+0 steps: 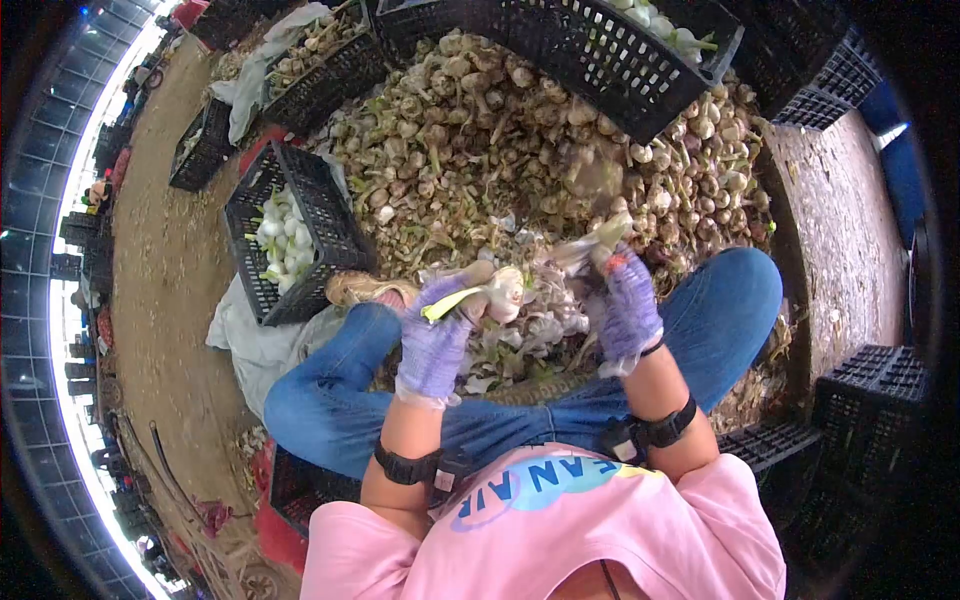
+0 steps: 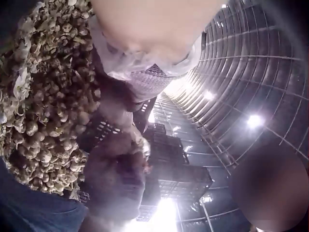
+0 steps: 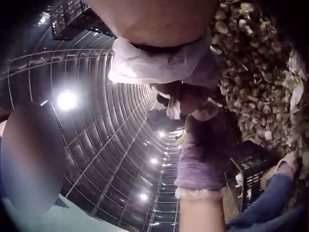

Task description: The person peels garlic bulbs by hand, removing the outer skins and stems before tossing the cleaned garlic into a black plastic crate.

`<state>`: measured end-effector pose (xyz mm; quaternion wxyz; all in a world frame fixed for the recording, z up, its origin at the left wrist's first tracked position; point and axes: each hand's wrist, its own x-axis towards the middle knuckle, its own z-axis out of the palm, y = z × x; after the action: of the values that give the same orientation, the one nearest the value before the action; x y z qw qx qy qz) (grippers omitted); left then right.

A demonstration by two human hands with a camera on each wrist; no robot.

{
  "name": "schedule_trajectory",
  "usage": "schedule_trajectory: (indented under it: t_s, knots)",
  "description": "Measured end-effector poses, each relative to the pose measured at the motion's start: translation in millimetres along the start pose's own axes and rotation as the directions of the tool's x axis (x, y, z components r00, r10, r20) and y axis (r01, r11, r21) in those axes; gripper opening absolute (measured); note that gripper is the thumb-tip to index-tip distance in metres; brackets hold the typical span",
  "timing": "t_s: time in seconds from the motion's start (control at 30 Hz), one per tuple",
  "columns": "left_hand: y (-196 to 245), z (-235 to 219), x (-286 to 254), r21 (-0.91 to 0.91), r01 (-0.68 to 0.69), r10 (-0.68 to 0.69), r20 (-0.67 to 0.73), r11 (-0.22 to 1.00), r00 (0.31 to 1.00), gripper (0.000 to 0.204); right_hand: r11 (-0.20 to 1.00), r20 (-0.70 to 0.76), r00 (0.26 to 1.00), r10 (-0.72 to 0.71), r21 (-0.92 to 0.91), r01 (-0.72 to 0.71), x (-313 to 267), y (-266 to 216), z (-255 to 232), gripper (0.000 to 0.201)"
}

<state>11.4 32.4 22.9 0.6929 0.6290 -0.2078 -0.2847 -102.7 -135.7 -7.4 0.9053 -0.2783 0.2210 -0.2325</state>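
In the head view, my left hand (image 1: pixel 435 335), in a purple knitted glove, grips a garlic bulb (image 1: pixel 508 294) whose cut green stem (image 1: pixel 452 303) points left. To its right, my right hand (image 1: pixel 630 305), gloved alike, pinches a strip of pale, papery garlic skin (image 1: pixel 600 242) with its fingertips. Loose peeled skins (image 1: pixel 540 325) lie below and between the hands. The left wrist view has the left glove (image 2: pixel 149 79) near the top, its fingers hidden. In the right wrist view, the left glove (image 3: pixel 200 166) shows low, beneath the right glove's cuff (image 3: pixel 159 63).
A large heap of unpeeled garlic (image 1: pixel 480 110) spreads ahead of the crossed legs. To the left stands a black crate (image 1: pixel 345 235) holding clean white bulbs (image 1: pixel 284 240). Another black crate (image 1: pixel 590 60) rests at the heap's back edge. Stacked crates (image 1: pixel 870 400) stand at the right.
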Motion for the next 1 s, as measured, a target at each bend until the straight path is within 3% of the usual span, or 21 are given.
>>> schedule_trajectory:
  t_s: [0.03,0.1,0.13,0.17,0.2,0.27,0.33,0.37,0.4,0.43,0.47,0.53,0.6,0.63,0.67,0.7,0.73,0.8,0.87,0.93,1.0]
  knots:
    - [8,3,-2,0.085,-0.032,0.035,-0.032,0.996,0.999,0.042,0.992,-0.009,0.999,-0.052,-0.113,0.050,1,-2,0,0.030]
    - [15,7,-3,0.130,-0.101,0.105,-0.026,0.986,0.994,0.040,0.969,-0.008,0.994,-0.107,-0.226,0.103,-1,-1,4,0.034]
    - [15,8,-4,0.174,-0.164,0.169,-0.014,0.971,0.985,0.038,0.835,0.072,0.968,-0.240,-0.493,0.244,-8,7,7,0.042]
    - [12,13,-4,0.187,-0.279,0.288,-0.020,0.942,0.958,0.030,0.609,0.186,0.922,-0.340,-0.703,0.367,-13,13,10,0.050]
    - [11,15,-4,0.184,-0.278,0.286,-0.017,0.943,0.958,0.030,0.608,0.183,0.922,-0.342,-0.705,0.365,-17,14,14,0.050]
    - [14,18,-6,0.468,-0.390,0.382,0.117,0.793,0.917,0.028,0.276,0.404,0.859,-0.314,-0.827,0.490,-25,11,24,0.057]
    - [22,21,-9,0.415,-0.369,0.339,0.146,0.832,0.929,0.026,0.303,0.363,0.874,-0.323,-0.835,0.458,-28,10,28,0.047]
    - [24,18,-8,0.517,-0.420,0.373,0.199,0.746,0.906,0.025,0.662,0.199,0.964,-0.176,-0.701,0.266,-27,10,27,0.046]
    - [26,14,-8,0.607,-0.466,0.398,0.255,0.643,0.881,0.025,0.895,0.093,0.995,0.034,-0.447,0.011,-26,9,26,0.045]
    - [16,6,-5,0.418,-0.446,0.390,0.216,0.792,0.895,0.020,0.849,0.088,0.996,-0.030,-0.524,0.072,-19,7,23,0.039]
    - [15,3,-8,0.419,-0.446,0.391,0.215,0.791,0.895,0.020,0.849,0.090,0.996,-0.029,-0.524,0.072,-16,4,17,0.039]
    - [25,3,-13,0.169,-0.310,0.279,0.187,0.935,0.942,0.016,0.979,0.052,0.989,0.135,-0.159,-0.126,-14,-2,10,0.033]
    - [13,-3,-10,0.183,-0.384,0.351,0.192,0.905,0.917,0.020,0.983,0.114,0.978,0.173,-0.089,-0.163,-21,-12,14,0.030]
    - [9,1,-11,-0.086,-0.212,0.217,0.058,0.974,0.974,0.027,0.981,0.136,0.976,0.168,-0.120,-0.152,-25,-15,20,0.031]
    - [7,4,-13,-0.367,-0.052,0.042,-0.034,0.929,0.999,0.036,0.978,0.159,0.973,0.165,-0.151,-0.142,-29,-15,24,0.031]
    - [10,6,-11,-0.401,0.008,-0.006,0.007,0.916,1.000,0.047,0.984,0.202,0.976,0.076,-0.171,-0.042,-30,-10,24,0.037]
    - [9,5,-10,-0.400,0.008,-0.006,0.006,0.916,1.000,0.047,0.984,0.203,0.976,0.077,-0.171,-0.042,-30,-10,27,0.037]
    - [11,6,-9,-0.513,0.098,-0.082,0.054,0.853,0.995,0.050,0.881,0.315,0.949,-0.012,-0.447,0.159,-33,-13,32,0.043]
    - [24,9,-10,-0.472,0.125,-0.078,0.118,0.873,0.990,0.049,0.940,0.378,0.925,0.042,-0.328,0.091,-37,-15,34,0.046]
    - [28,5,-7,-0.430,0.151,-0.078,0.183,0.890,0.980,0.048,0.932,0.308,0.916,0.257,-0.329,-0.150,-43,-23,46,0.047]
    - [22,-9,-4,-0.062,-0.022,0.037,0.242,0.998,0.970,0.050,0.918,0.302,0.906,0.298,-0.351,-0.184,-40,-16,43,0.047]
